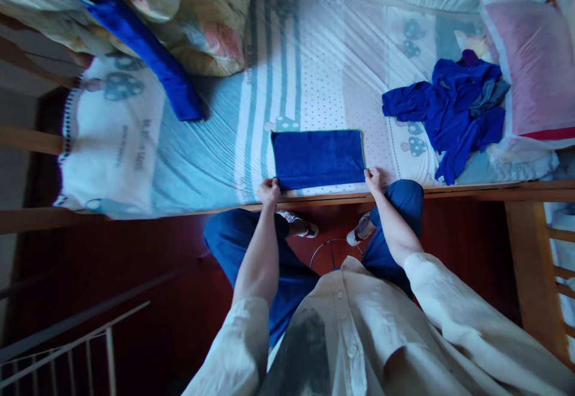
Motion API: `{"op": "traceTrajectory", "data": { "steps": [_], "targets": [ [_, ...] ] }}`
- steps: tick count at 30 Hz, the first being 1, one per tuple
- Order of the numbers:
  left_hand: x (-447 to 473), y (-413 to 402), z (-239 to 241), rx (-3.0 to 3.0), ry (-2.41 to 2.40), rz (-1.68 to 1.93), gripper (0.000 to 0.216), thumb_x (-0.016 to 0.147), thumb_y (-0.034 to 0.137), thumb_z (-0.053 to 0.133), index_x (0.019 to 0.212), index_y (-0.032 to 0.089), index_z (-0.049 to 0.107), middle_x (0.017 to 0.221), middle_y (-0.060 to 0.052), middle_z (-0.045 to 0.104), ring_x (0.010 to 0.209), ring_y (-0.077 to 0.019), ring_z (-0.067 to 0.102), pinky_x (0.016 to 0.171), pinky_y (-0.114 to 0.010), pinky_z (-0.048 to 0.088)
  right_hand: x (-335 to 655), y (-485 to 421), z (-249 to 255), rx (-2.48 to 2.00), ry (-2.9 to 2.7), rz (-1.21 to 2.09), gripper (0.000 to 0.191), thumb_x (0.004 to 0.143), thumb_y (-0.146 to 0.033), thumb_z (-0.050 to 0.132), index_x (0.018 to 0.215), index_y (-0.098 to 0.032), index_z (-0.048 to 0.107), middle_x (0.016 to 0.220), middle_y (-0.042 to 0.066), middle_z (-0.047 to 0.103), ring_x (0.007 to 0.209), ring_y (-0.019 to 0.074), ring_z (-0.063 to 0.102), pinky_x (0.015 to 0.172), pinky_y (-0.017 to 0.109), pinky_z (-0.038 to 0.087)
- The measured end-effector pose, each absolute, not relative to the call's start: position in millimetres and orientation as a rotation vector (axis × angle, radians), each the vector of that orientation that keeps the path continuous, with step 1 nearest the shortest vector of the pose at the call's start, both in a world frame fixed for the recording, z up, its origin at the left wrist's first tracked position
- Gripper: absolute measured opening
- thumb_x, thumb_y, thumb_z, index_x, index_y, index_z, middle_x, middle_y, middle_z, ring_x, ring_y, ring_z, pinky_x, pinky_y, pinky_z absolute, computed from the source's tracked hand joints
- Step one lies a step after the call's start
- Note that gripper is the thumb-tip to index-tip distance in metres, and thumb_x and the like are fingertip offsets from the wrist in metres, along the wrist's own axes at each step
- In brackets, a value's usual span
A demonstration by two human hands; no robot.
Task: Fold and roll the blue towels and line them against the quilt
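A blue towel (318, 157) with a thin green edge lies flat as a rectangle near the front of the bed. My left hand (269, 191) pinches its near left corner. At the near right corner, my right hand (374, 180) has its fingers closed on the cloth. To the right is a crumpled heap of blue cloths (467, 105), with a greyer piece among them. A long folded blue cloth (148, 60) lies at the left, partly over a yellowish quilt.
The bed sheet (321, 78) is striped and dotted, with mushroom prints. A bundled quilt (211, 24) rests at the back left, a pink pillow (534, 66) at the right. A wooden bed rail (471, 193) runs along the front. A white metal rack (110, 354) stands at lower left.
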State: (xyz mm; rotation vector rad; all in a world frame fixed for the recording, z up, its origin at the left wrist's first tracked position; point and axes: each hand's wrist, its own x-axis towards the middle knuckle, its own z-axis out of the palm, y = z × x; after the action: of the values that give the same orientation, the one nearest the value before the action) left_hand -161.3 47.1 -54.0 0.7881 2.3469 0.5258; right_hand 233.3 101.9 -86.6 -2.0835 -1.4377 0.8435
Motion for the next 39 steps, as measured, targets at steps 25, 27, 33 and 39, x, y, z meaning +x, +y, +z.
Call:
{"op": "traceTrajectory", "data": {
  "steps": [25,27,33,39],
  "targets": [
    [-135.7,22.3,-30.4,2.006,1.900,0.037,0.067,0.088,0.015,0.044,0.152,-0.003,0.044,0.156,-0.029,0.046,0.152,-0.0373,0.037,0.125,-0.055,0.030,199.7,76.3,-6.7,-1.877,-2.674,0.506,0.056,0.095,-0.005,0.039,0.148,-0.002,0.053,0.152,0.024,0.054,0.146,0.0297,0.047,0.117,0.047,0.040],
    [-136.2,23.3,-32.1,2.024,1.916,0.023,0.064,0.090,0.011,0.040,0.151,-0.005,0.045,0.156,-0.029,0.047,0.152,-0.0365,0.038,0.126,-0.053,0.030,196.0,79.2,-13.1,-1.906,-2.685,0.464,0.056,0.094,-0.003,0.036,0.147,0.001,0.053,0.154,0.026,0.051,0.147,0.0316,0.046,0.117,0.049,0.040],
    [-138.3,30.4,-29.9,2.073,1.896,0.009,0.058,0.092,0.003,0.032,0.146,-0.006,0.050,0.147,-0.032,0.054,0.146,-0.0357,0.048,0.124,-0.053,0.034,189.2,86.5,-24.4,-1.877,-2.749,0.364,0.057,0.090,-0.001,0.042,0.145,0.002,0.055,0.150,0.030,0.053,0.145,0.0360,0.048,0.121,0.055,0.035],
    [-140.3,31.1,-24.3,2.129,1.892,-0.036,0.056,0.091,-0.001,0.032,0.142,-0.003,0.055,0.137,-0.032,0.062,0.136,-0.0345,0.057,0.118,-0.050,0.041,195.5,92.7,-13.6,-1.882,-2.807,0.401,0.054,0.091,0.000,0.044,0.142,-0.004,0.059,0.142,0.028,0.062,0.138,0.0329,0.055,0.121,0.055,0.034]
  ]
}}
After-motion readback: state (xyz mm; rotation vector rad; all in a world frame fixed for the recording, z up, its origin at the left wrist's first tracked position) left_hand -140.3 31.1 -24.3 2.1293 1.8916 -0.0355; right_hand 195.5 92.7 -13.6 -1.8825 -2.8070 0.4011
